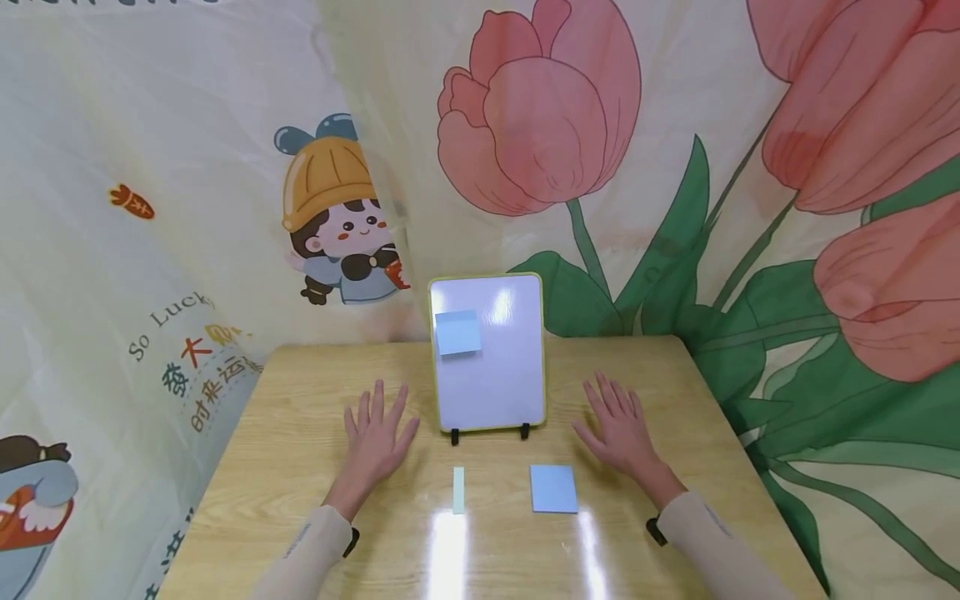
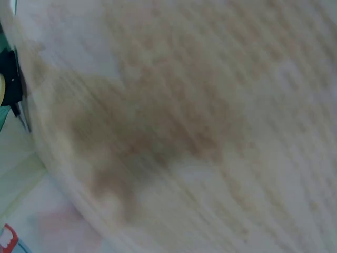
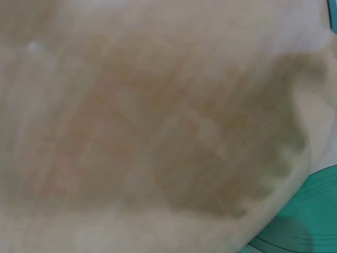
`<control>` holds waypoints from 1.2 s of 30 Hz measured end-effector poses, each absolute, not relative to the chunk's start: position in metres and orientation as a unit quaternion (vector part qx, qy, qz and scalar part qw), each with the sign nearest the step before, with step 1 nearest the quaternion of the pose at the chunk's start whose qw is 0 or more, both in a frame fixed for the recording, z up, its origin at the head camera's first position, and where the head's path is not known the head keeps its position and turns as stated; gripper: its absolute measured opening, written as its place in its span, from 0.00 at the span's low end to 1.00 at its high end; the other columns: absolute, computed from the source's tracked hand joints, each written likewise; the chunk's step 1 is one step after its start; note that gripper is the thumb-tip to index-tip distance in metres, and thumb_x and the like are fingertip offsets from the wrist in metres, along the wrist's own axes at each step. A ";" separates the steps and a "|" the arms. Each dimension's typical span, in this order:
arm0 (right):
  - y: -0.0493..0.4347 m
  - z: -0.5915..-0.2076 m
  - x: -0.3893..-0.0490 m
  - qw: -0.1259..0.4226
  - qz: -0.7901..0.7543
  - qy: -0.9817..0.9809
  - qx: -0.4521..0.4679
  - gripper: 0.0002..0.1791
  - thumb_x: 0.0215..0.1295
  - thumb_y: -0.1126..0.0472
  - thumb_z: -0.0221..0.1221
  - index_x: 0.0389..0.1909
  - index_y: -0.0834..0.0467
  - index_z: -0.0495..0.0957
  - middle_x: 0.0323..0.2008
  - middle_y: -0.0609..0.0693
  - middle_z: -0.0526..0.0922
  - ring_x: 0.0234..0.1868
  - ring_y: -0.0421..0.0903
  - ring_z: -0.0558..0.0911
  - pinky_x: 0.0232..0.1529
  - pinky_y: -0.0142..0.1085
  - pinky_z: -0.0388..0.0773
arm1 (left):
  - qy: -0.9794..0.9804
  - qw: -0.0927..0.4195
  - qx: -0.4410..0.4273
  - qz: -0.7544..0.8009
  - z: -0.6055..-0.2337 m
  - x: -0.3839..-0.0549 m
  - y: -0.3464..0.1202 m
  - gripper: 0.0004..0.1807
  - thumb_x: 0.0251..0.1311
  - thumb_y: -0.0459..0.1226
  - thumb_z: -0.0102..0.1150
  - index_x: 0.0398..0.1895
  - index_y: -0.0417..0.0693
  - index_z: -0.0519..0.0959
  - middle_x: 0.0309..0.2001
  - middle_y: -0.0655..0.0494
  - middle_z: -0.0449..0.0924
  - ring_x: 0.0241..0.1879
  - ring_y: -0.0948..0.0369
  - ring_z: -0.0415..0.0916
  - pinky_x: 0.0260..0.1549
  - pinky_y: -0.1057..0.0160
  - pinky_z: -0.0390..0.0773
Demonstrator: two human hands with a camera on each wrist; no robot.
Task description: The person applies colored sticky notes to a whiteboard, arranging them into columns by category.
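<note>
Got my left hand [image 1: 377,440] and right hand [image 1: 621,429] fanned out, empty, flanking the whiteboard [image 1: 492,383]; blue pad [image 1: 553,489] and pale strip [image 1: 458,490] lie between, in front of it.

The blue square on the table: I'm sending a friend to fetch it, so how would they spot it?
Find the table, then the white board standing on it. On the board's near side, toward the right hand, the blue square lies flat. It is wider than the pale strip beside it, and unlike the blue note stuck on the board, it lies on the table.
</note>
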State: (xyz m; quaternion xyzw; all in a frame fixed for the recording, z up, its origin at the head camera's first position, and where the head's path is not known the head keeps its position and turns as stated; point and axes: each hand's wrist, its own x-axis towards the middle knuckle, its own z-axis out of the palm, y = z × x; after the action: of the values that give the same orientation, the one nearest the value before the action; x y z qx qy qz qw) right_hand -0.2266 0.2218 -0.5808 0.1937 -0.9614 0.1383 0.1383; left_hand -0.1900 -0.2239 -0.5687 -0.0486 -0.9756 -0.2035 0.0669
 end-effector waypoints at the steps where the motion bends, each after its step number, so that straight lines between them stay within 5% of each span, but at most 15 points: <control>1: 0.223 -0.582 -0.224 0.136 0.140 -0.962 0.192 0.42 0.67 0.39 0.54 0.76 0.56 0.58 0.78 0.60 0.51 0.75 0.65 0.55 0.70 0.67 0.47 | -0.976 0.067 -0.051 -0.201 -0.571 -0.188 -0.224 0.37 0.72 0.63 0.34 0.79 0.63 0.50 0.80 0.43 0.30 0.77 0.36 0.31 0.66 0.24 0.31; 36: 0.215 -0.611 -0.176 0.097 0.137 -0.964 0.207 0.43 0.66 0.37 0.55 0.76 0.54 0.58 0.78 0.59 0.52 0.74 0.65 0.58 0.71 0.65 0.50 | -0.981 0.048 -0.080 -0.172 -0.600 -0.148 -0.204 0.37 0.71 0.63 0.37 0.79 0.65 0.50 0.81 0.47 0.32 0.78 0.38 0.34 0.68 0.26 0.35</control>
State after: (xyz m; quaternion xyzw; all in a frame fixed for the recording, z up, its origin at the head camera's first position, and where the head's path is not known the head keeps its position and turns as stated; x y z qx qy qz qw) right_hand -0.1760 0.2155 -0.6106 0.2069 -0.9639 0.1369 0.0967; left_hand -0.1477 -0.2037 -0.5997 -0.0797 -0.9807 -0.1723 0.0476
